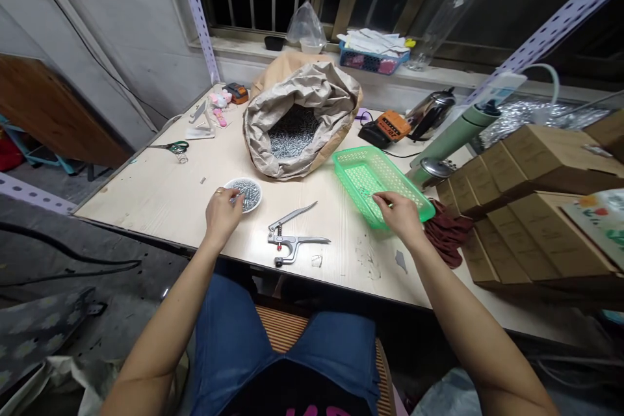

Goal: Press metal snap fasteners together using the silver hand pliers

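Observation:
My left hand (223, 214) is at the near left rim of a small white bowl (260, 203), its fingertips bent together over the metal pieces inside. The small silvery pieces (249, 192) look like screws or rivets. My right hand (402, 214) reaches over the near side of a green plastic basket (363, 203), with thumb and forefinger pinched. Anything in either pinch is too small to make out. A few tiny pieces lie on the basket's floor. Between my hands, snap pliers (292, 240) with a spring lie on the table, their handles spread.
A large paper sack (336, 88) of metal pieces stands behind the bowl. Scissors (178, 146) lie at the left. Cardboard boxes (526, 227), a dark red cloth (446, 234), a green flask (455, 133) and an orange battery (394, 122) on a charger crowd the right side.

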A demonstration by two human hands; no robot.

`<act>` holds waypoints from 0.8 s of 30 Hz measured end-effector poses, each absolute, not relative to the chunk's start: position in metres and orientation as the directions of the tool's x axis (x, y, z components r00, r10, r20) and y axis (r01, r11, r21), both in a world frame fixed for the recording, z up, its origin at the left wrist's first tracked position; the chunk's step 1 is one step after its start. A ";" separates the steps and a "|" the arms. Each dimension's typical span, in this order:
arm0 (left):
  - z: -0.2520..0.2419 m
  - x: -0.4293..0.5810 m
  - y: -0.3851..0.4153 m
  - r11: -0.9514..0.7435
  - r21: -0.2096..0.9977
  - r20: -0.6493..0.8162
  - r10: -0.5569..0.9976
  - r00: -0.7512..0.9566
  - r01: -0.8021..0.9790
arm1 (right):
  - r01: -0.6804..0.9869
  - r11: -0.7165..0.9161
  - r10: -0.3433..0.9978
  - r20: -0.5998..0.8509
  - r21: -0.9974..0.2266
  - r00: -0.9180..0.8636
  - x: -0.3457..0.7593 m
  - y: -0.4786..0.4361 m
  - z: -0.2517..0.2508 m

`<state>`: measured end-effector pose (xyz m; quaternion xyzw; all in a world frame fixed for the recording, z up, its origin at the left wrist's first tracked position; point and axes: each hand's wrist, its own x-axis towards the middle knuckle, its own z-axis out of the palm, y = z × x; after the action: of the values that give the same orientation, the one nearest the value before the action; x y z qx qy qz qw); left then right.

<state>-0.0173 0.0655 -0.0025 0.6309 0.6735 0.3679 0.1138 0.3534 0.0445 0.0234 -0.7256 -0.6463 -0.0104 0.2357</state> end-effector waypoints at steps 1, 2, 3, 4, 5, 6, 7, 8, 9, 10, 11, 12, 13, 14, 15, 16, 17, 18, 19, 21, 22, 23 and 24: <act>-0.002 -0.017 0.069 -0.077 0.613 0.332 0.928 -0.168 0.786 | 0.940 -0.136 0.935 0.273 -0.314 0.226 0.357 0.048 0.026; -0.002 -0.016 0.070 -0.092 0.596 0.351 0.923 -0.156 0.798 | 0.928 -0.221 0.927 0.231 -0.298 0.295 0.360 0.052 0.028; -0.004 -0.013 0.070 -0.109 0.584 0.366 0.920 -0.141 0.804 | 0.910 -0.299 0.913 0.193 -0.287 0.361 0.363 0.057 0.030; -0.006 -0.010 0.069 -0.124 0.576 0.376 0.918 -0.126 0.808 | 0.887 -0.363 0.894 0.160 -0.286 0.418 0.366 0.064 0.032; -0.009 -0.008 0.067 -0.139 0.570 0.382 0.917 -0.112 0.810 | 0.868 -0.401 0.880 0.139 -0.294 0.454 0.369 0.072 0.034; -0.012 -0.006 0.065 -0.151 0.561 0.389 0.916 -0.098 0.814 | 0.854 -0.421 0.870 0.128 -0.305 0.475 0.373 0.080 0.035; -0.015 -0.005 0.064 -0.157 0.550 0.395 0.914 -0.090 0.820 | 0.844 -0.432 0.864 0.121 -0.317 0.488 0.376 0.088 0.036; -0.017 -0.006 0.063 -0.158 0.534 0.401 0.912 -0.085 0.831 | 0.838 -0.437 0.861 0.116 -0.328 0.495 0.379 0.095 0.036; -0.019 -0.007 0.063 -0.152 0.512 0.404 0.911 -0.081 0.846 | 0.831 -0.441 0.858 0.113 -0.339 0.501 0.382 0.101 0.036; -0.020 -0.010 0.065 -0.138 0.484 0.401 0.913 -0.078 0.864 | 0.826 -0.443 0.854 0.115 -0.349 0.507 0.384 0.105 0.037; -0.020 -0.013 0.067 -0.120 0.452 0.389 0.918 -0.074 0.884 | 0.821 -0.444 0.850 0.122 -0.360 0.513 0.385 0.108 0.038; -0.020 -0.016 0.070 -0.103 0.416 0.371 0.927 -0.065 0.903 | 0.817 -0.442 0.844 0.137 -0.371 0.519 0.387 0.108 0.040; -0.019 -0.019 0.074 -0.091 0.381 0.346 0.937 -0.051 0.920 | 0.814 -0.437 0.837 0.158 -0.382 0.523 0.388 0.106 0.042; -0.018 -0.021 0.078 -0.086 0.347 0.321 0.946 -0.033 0.934 | 0.813 -0.431 0.830 0.183 -0.392 0.528 0.390 0.103 0.046; -0.016 -0.023 0.083 -0.087 0.317 0.300 0.954 -0.012 0.944 | 0.813 -0.424 0.821 0.208 -0.400 0.531 0.393 0.099 0.051; -0.015 -0.025 0.087 -0.096 0.292 0.284 0.959 0.010 0.952 | 0.814 -0.414 0.813 0.237 -0.408 0.532 0.396 0.094 0.055; -0.014 -0.026 0.091 -0.108 0.271 0.269 0.963 0.032 0.957 | 0.816 -0.398 0.803 0.270 -0.420 0.531 0.399 0.089 0.059; -0.014 -0.026 0.094 -0.117 0.254 0.256 0.965 0.050 0.960 | 0.819 -0.376 0.794 0.304 -0.434 0.526 0.403 0.084 0.063; -0.013 -0.026 0.096 -0.126 0.239 0.244 0.968 0.066 0.963 | 0.823 -0.354 0.785 0.336 -0.445 0.520 0.406 0.079 0.066; -0.013 -0.026 0.098 -0.153 0.218 0.228 0.968 0.102 0.964 | 0.838 -0.323 0.777 0.382 -0.440 0.500 0.411 0.072 0.069; -0.013 -0.026 0.098 -0.163 0.214 0.231 0.966 0.112 0.963 | 0.851 -0.315 0.785 0.389 -0.420 0.483 0.411 0.069 0.070; -0.012 -0.026 0.098 -0.168 0.212 0.242 0.964 0.115 0.963 | 0.866 -0.310 0.800 0.384 -0.392 0.461 0.410 0.068 0.070; -0.011 -0.026 0.097 -0.165 0.210 0.251 0.962 0.110 0.964 | 0.883 -0.301 0.822 0.371 -0.361 0.432 0.407 0.068 0.069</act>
<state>-0.0262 0.0971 -0.0114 0.7451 0.6460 0.1660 -0.0027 0.4069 0.0676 0.0690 -0.8043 -0.5299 -0.0577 0.2626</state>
